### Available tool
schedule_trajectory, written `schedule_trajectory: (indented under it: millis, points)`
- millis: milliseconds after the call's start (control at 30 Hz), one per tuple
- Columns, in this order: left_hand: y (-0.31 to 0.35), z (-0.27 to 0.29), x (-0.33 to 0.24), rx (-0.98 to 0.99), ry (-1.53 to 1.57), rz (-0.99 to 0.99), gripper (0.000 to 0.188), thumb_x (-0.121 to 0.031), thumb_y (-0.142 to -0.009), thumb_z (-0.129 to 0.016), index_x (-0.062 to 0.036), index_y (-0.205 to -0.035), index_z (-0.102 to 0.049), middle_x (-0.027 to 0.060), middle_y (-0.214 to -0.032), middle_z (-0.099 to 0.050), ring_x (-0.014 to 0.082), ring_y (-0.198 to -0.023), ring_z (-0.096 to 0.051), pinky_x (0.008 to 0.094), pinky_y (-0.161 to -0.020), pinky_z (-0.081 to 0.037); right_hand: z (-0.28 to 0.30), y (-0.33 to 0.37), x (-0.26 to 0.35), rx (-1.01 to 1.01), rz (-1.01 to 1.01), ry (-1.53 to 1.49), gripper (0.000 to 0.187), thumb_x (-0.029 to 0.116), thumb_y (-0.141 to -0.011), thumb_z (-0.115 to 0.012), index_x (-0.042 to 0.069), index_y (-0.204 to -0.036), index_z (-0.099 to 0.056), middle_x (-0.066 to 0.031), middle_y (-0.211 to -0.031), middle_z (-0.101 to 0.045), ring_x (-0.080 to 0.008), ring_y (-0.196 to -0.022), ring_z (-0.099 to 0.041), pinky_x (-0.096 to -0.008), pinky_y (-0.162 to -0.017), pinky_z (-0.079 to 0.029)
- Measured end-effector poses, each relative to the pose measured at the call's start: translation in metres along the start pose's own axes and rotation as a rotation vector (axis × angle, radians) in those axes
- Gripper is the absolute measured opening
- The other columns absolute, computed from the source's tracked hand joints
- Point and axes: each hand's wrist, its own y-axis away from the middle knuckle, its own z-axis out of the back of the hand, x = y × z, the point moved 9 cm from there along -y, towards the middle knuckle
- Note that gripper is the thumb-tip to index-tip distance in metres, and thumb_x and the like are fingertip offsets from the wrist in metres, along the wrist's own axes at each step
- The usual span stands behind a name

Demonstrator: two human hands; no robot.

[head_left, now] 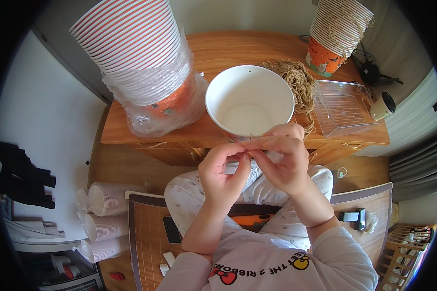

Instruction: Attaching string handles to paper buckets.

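The fingers [234, 149] of the left hand [221, 167] and right hand [286, 157] are closed, fingertips pinched together at the centre of the frame; whether something thin sits between them, I cannot tell. Just beyond, the white bucket [250, 94] stands mouth up on the tabletop [213, 46], its near rim beside the fingertips. A clear tray [342, 109] lies right of centre, with a tan cord bundle [300, 85] between it and the bucket. Farther off rise a plastic-wrapped bucket stack [145, 72], upper left, and a cord-draped stack [337, 36], upper right.
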Motion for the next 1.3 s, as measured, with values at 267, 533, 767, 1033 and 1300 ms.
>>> schedule_trajectory:
  millis: [267, 533, 767, 1033, 1300]
  points:
    - [0.001, -0.003, -0.01, 0.019, -0.099, -0.078, 0.017, 0.006, -0.082, -0.071, 0.0041, -0.098, -0.066, 0.01, -0.092, -0.068, 0.0148, -0.082, -0.068, 0.0261, -0.075, -0.055, 0.005, 0.0, -0.006, -0.033, -0.01, -0.071, 0.044, 0.002, -0.066, -0.086, 0.013, -0.103, -0.065, 0.0047, -0.094, -0.069, -0.0154, -0.082, -0.057, -0.0306, -0.077, -0.037]
    - [-0.001, -0.006, -0.009, 0.083, -0.022, -0.041, 0.018, 0.004, -0.081, -0.073, 0.0045, -0.098, -0.067, 0.0098, -0.089, -0.069, 0.0154, -0.081, -0.069, 0.0265, -0.074, -0.056, 0.005, 0.013, -0.016, -0.052, -0.011, -0.157, 0.046, 0.002, -0.073, -0.084, 0.013, -0.1, -0.048, 0.0028, -0.089, -0.076, -0.0144, -0.079, -0.053, -0.0304, -0.078, -0.038]
    - [-0.001, 0.0, -0.022, -0.027, -0.187, -0.198, 0.019, 0.007, -0.08, -0.073, 0.0047, -0.098, -0.069, 0.0122, -0.09, -0.072, 0.0169, -0.078, -0.069, 0.0266, -0.073, -0.055, 0.007, 0.008, -0.012, -0.033, -0.028, -0.146, 0.048, 0.001, -0.077, -0.082, 0.013, -0.094, -0.04, 0.0, -0.092, -0.077, -0.0139, -0.079, -0.052, -0.029, -0.078, -0.038]
    - [0.001, -0.001, -0.022, -0.012, -0.25, -0.234, 0.016, 0.008, -0.079, -0.074, 0.0034, -0.094, -0.07, 0.012, -0.086, -0.072, 0.0172, -0.075, -0.068, 0.026, -0.068, -0.053, 0.006, 0.006, -0.008, 0.006, -0.004, -0.09, 0.048, 0.002, -0.075, -0.084, 0.013, -0.096, -0.042, 0.0006, -0.092, -0.077, -0.0151, -0.078, -0.054, -0.028, -0.076, -0.039]
    - [0.001, -0.004, -0.01, 0.026, -0.042, -0.072, 0.013, 0.006, -0.085, -0.071, 0.0058, -0.098, -0.069, 0.0112, -0.09, -0.071, 0.0137, -0.081, -0.068, 0.0254, -0.073, -0.056, 0.008, 0.01, -0.012, -0.057, 0.012, -0.044, 0.048, 0.005, -0.072, -0.086, 0.013, -0.099, -0.047, 0.0023, -0.093, -0.076, -0.0151, -0.077, -0.055, -0.0306, -0.076, -0.037]
